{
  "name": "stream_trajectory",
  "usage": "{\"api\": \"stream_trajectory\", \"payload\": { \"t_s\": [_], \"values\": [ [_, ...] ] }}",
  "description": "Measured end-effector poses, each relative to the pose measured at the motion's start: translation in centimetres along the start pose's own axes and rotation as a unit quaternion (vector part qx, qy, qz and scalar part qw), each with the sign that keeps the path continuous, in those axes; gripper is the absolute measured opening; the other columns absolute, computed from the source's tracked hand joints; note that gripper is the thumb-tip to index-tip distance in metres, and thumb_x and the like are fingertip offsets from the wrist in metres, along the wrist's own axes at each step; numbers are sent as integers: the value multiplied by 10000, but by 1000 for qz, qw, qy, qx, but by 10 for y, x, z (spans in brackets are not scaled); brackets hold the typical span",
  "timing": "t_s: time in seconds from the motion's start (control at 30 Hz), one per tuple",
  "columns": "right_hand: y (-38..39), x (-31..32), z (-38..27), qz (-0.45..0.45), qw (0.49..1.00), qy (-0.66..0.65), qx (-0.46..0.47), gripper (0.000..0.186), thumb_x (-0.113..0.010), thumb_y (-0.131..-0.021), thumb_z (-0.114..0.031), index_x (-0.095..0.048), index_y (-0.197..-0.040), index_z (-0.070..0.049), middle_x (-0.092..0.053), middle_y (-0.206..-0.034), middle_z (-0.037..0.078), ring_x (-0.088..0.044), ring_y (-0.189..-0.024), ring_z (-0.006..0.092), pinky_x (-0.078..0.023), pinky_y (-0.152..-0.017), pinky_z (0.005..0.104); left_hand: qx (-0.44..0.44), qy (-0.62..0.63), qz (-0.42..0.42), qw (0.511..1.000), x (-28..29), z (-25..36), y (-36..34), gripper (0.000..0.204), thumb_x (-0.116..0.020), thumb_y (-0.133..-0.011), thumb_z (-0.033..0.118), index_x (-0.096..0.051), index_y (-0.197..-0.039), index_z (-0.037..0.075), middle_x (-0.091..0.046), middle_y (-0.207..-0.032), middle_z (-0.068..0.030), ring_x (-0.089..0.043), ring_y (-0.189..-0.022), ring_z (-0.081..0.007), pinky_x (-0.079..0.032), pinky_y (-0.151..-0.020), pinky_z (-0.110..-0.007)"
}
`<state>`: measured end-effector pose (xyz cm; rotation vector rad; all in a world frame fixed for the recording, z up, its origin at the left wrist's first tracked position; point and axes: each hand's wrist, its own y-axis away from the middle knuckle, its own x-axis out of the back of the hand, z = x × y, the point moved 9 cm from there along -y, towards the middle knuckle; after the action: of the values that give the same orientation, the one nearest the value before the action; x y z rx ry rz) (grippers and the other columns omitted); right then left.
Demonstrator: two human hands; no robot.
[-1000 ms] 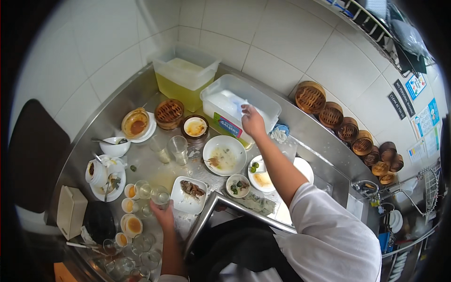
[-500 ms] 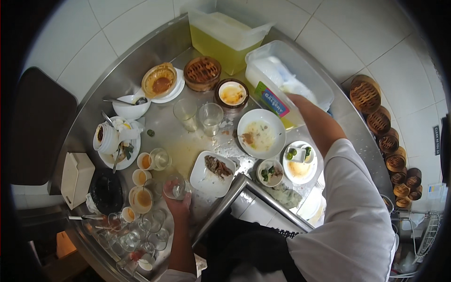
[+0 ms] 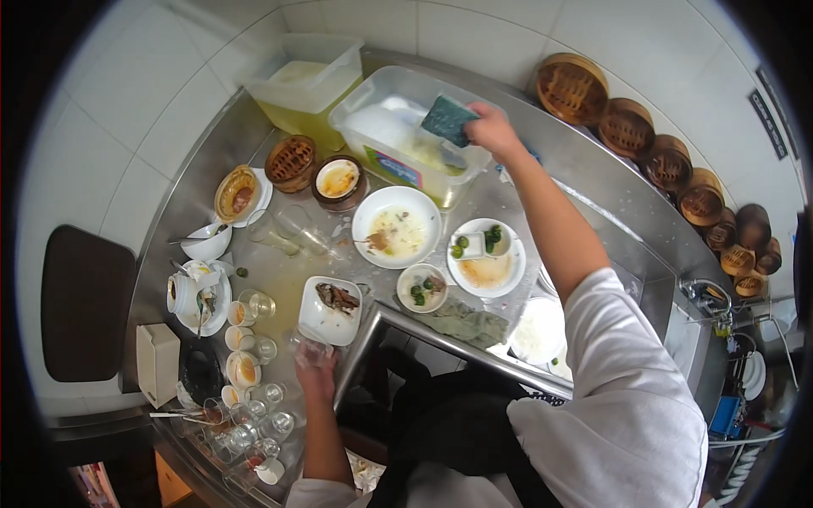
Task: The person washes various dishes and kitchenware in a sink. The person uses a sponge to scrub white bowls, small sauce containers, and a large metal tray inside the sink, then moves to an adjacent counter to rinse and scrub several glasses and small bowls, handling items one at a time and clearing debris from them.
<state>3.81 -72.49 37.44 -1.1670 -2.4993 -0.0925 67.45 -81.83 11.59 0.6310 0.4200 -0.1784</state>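
In my right hand (image 3: 491, 131) is a dark green scouring pad (image 3: 449, 120), gripped over the rim of a clear plastic tub (image 3: 415, 173) with white suds and yellowish liquid inside. My left hand (image 3: 317, 372) is closed around a clear drinking glass (image 3: 312, 332), low over the steel counter. Just beyond it lies a square white dish (image 3: 318, 315) with dark food scraps. Further up stand a round white plate (image 3: 415, 222) with leftovers, a small bowl (image 3: 412, 292) with greens and an oval plate (image 3: 487, 282) with green limes.
A second tub (image 3: 296, 106) of yellow liquid stands at the back. Bamboo steamers (image 3: 625, 127) line the right ledge. Several used glasses (image 3: 246, 432) and sauce cups crowd the left, near a black bowl (image 3: 199, 351). A grey-green cloth (image 3: 461, 322) lies by the counter's opening.
My right hand has risen out of the suds tub with the scouring pad showing. The glass in my left hand has tipped over. The whole view has shifted toward the right.
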Motion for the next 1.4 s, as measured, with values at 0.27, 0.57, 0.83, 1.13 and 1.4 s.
{"api": "stream_trajectory", "payload": {
  "t_s": [0.27, 0.57, 0.83, 1.13, 1.4],
  "values": [
    [213, 118, 77, -145, 852, -487, -126, 493, -592, -904, -62, -526, -1391, -102, -621, -1282, 136, -671, -1108, 288, -588, -930, 492, -254, -34, 6, 966, 0, 56, -28, 480, -562, -1049, 396, -462, -1418, 107, -561, -1278, -113, -631, -1116, -315, -603, -936, -521],
    [409, 205, 228, 56, 783, -537, -310, 405, -643, -1011, -169, -534, -1389, -75, -687, -1259, 103, -699, -1123, 257, -592, -957, 448, 402, -12, -278, 872, -297, -148, 166, 588, -647, -968, 453, -503, -1405, 88, -652, -1198, -174, -673, -987, -315, -605, -823, -461],
    [411, 215, 126, -152, 978, 81, 118, 455, -699, -890, -45, -576, -1327, -80, -703, -1097, 52, -690, -965, 204, -584, -823, 377, -139, -593, -565, 557, -481, -270, 300, 866, -893, -707, 157, -457, -1454, 113, -576, -1344, -208, -665, -1125, -359, -551, -977, -445],
    [420, 183, 149, -204, 922, 270, 188, 755, -789, -776, -307, -502, -1412, -16, -646, -1269, 233, -639, -1176, 400, -466, -1040, 567, -380, -629, -568, 371, -521, -290, 297, 751, -865, -633, 124, -573, -1325, 120, -600, -1260, -142, -616, -1165, -379, -536, -972, -469],
    [339, 132, 201, -231, 784, -426, -387, 475, -777, -853, -126, -622, -1296, -55, -698, -1201, 96, -675, -1124, 230, -583, -928, 433, -441, -591, -533, 416, -527, -245, 249, 665, -871, -702, 209, -599, -1302, 112, -674, -1179, -137, -652, -1062, -379, -550, -870, -487]
  ]
}}
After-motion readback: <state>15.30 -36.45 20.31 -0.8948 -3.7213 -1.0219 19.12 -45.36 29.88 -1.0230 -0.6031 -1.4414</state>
